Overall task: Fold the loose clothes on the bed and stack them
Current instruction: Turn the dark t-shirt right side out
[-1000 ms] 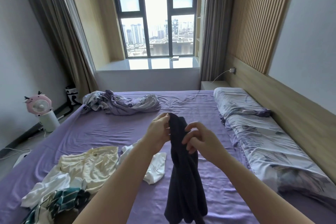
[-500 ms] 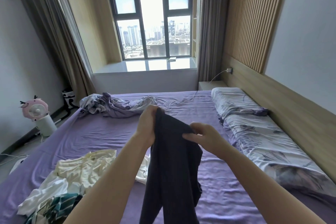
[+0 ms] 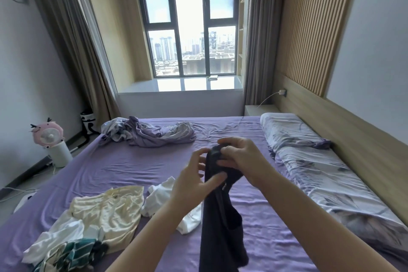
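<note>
1. The dark garment (image 3: 220, 216) hangs in the air above the near middle of the bed (image 3: 265, 216). It is not folded yet; it falls down in one long bunch.
2. The right hand (image 3: 240, 159) pinches the top edge of this garment, with the fingers curled around the bunched cloth.
3. The left hand (image 3: 194, 181) is just beside it on the left. Its fingers are spread and quite straight, and the thumb touches the dark cloth lower down. I cannot tell if it really grips anything.
4. On the near left of the bed lie more loose clothes: a cream garment (image 3: 110, 212), a white piece (image 3: 167, 201) between it and the hands, another white piece (image 3: 57, 238), and a green striped item (image 3: 72, 252) at the near edge. All are crumpled.
5. No folded stack is visible on the bed, so I judge the task is at its beginning: the first piece is only being arranged, and the other pieces are left.
6. A rumpled purple blanket (image 3: 150, 133) lies at the far left, and pillows (image 3: 309, 157) along the right side.
</note>
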A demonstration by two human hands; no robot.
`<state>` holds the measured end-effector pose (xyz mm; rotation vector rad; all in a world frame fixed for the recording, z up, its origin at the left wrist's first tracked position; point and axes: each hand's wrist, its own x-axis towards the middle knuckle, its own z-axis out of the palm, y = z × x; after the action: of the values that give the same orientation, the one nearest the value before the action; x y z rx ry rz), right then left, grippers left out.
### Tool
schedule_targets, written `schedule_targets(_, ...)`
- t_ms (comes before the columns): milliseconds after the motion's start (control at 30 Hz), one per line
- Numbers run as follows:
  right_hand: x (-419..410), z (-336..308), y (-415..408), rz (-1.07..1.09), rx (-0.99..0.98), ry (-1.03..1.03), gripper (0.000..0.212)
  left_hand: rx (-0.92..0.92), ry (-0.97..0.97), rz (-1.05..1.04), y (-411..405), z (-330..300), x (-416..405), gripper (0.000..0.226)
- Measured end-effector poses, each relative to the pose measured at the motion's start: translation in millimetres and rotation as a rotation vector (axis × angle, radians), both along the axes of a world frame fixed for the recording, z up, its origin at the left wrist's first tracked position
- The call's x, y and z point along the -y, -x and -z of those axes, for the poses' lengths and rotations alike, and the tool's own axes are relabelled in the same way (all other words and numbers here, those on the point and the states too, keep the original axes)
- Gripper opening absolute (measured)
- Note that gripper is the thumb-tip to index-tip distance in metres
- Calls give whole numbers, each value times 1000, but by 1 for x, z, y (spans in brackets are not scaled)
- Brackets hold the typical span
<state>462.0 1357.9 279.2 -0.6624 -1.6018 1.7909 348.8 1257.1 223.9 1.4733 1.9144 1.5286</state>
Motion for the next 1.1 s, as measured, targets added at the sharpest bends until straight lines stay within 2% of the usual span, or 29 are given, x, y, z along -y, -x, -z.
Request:
schedule_targets(67,-3,-5,1,-54,27,4,29,-24,77,-51,0,1,-4,60)
schedule_targets(100,-2,-6,1,-63,76,-38,31,22,50,-101,1,0,-8,52)
schedule_targets(133,-3,-7,0,-41,177,-165,30,79,18,-141,3,-3,-11,42)
schedule_targets(233,-10,-7,-9,110,717,-874,18,183,34,-110,9,-14,-20,19)
schedule_targets(267,-11,-6,-12,148,842,-1048,18,193,52,-66,10,-18,-23,17)
schedule_targets(333,-15,3,-15,162,853,-1188,31,185,68,-7,8,-26,-27,23)
schedule_targets(367,-16,7,-15,132,793,-1173,41,174,63,6,7,-29,-28,26)
schedule_targets(433,-19,11,-16,51,607,-974,51,159,59,23,4,-35,-31,27)
schedule_targets(500,-22,14,-17,5,482,-800,33,169,61,22,4,-37,-34,23)
schedule_targets(567,-25,16,-18,31,449,-771,14,224,96,36,8,-34,-33,17)
schedule_targets(667,-28,18,-19,67,396,-740,8,269,225,174,16,-21,-24,13)
schedule_targets(733,-29,16,-20,94,360,-721,8,209,319,241,20,-4,-15,14)
schedule_targets(800,-32,14,-21,125,332,-728,9,57,429,262,24,18,-7,23)
schedule_targets(833,-33,13,-22,135,330,-747,8,-29,471,242,27,26,-3,24)
schedule_targets(900,-35,13,-25,156,348,-785,6,-88,513,174,35,40,4,14)
schedule_targets(967,-39,15,-31,208,354,-781,6,-157,568,97,46,52,7,18)
schedule_targets(1033,-45,19,-40,261,352,-729,7,-145,623,0,56,61,7,26)
schedule_targets(1100,-50,26,-50,263,398,-700,10,-90,636,-129,64,65,8,22)
